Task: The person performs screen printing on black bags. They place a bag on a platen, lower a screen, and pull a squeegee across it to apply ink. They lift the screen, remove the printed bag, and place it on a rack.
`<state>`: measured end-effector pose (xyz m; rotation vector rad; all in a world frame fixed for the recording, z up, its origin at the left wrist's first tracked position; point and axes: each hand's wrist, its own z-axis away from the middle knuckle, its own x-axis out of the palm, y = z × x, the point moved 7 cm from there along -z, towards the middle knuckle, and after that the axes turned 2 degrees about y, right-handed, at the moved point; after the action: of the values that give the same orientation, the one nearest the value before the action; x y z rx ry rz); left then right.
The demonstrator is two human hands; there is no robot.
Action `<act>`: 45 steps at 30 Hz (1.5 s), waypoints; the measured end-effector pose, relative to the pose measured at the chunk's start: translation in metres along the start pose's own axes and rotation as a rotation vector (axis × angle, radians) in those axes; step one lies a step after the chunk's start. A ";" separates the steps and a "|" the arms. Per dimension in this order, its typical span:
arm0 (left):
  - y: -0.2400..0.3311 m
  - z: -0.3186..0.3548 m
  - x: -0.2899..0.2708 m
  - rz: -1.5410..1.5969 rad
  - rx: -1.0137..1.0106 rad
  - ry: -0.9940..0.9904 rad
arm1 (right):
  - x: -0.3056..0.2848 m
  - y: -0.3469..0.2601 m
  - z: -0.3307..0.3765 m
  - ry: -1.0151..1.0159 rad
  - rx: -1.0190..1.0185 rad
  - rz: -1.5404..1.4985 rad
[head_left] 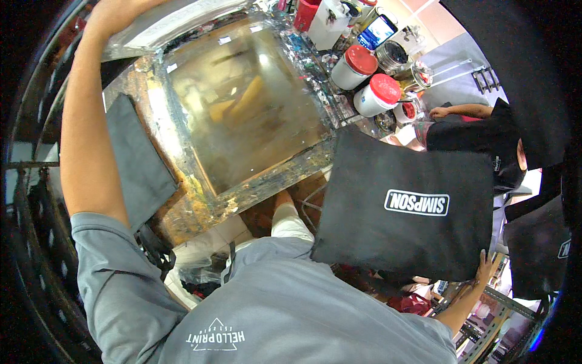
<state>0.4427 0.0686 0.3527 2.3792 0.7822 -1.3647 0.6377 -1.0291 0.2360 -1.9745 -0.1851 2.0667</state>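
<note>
A flat black fabric piece (376,236) with a white boxed print hangs at my right side. My right hand (483,272) is closed on its lower right corner. At the upper left, my raised left hand (118,17) is against the edge of a pale frame (160,35), which stands tilted up beyond the work board. Its fingers run out of the picture, so their grip is hidden. Between my arms lies a paint-stained wooden board with a shiny, glassy brownish panel (267,127). Another dark fabric piece (136,164) hangs over the board's left edge.
Red-lidded white tubs (385,95), jars and a lit phone (377,32) crowd the bench at the far right. Beyond them is another person in a black shirt (467,142). A second printed black piece (539,249) hangs at the right, above metal shelving (494,327).
</note>
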 end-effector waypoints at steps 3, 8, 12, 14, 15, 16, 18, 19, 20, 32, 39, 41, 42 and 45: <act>-0.018 -0.002 0.012 0.037 -0.057 -0.058 | 0.009 0.022 -0.014 -0.047 0.015 0.003; 0.005 -0.003 -0.016 -0.015 -0.022 -0.040 | 0.084 0.052 -0.045 -0.058 0.151 -0.018; -0.003 0.003 0.003 0.192 -0.045 -0.142 | 0.061 0.098 -0.083 -0.003 0.045 0.356; -0.002 0.003 -0.003 0.091 0.021 -0.049 | 0.092 0.102 -0.106 -0.074 0.072 0.522; 0.005 -0.003 -0.007 0.031 0.064 -0.011 | 0.117 0.095 -0.112 -0.025 0.002 0.521; -0.016 -0.004 0.022 0.120 0.003 -0.090 | 0.083 0.091 -0.113 0.059 -0.059 0.591; -0.054 0.013 0.032 0.131 -0.055 -0.076 | 0.033 0.056 -0.127 0.110 -0.037 0.749; -0.010 -0.010 0.016 0.072 0.027 -0.068 | 0.079 0.073 -0.088 0.117 0.160 0.809; 0.011 -0.006 -0.004 -0.003 0.112 0.042 | 0.118 0.049 -0.086 0.114 0.304 0.894; -0.011 0.043 0.021 0.004 -0.063 -0.291 | 0.167 -0.821 0.187 0.375 -1.535 -0.487; -0.001 0.070 0.045 0.067 0.012 -0.046 | 0.258 -0.974 0.198 0.403 -1.699 -0.240; 0.005 0.094 0.038 0.125 0.152 0.254 | 0.256 -0.976 0.196 0.430 -1.705 -0.289; 0.012 0.115 0.027 0.043 0.209 0.262 | 0.253 -0.982 0.192 0.388 -1.709 -0.308; -0.005 0.215 0.060 0.202 0.259 0.428 | 0.229 -1.010 0.185 0.273 -1.678 -0.393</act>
<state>0.3126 -0.0146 0.1916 2.9137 0.4620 -0.9352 0.5585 0.0175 0.3111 -2.3842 -2.5906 1.1881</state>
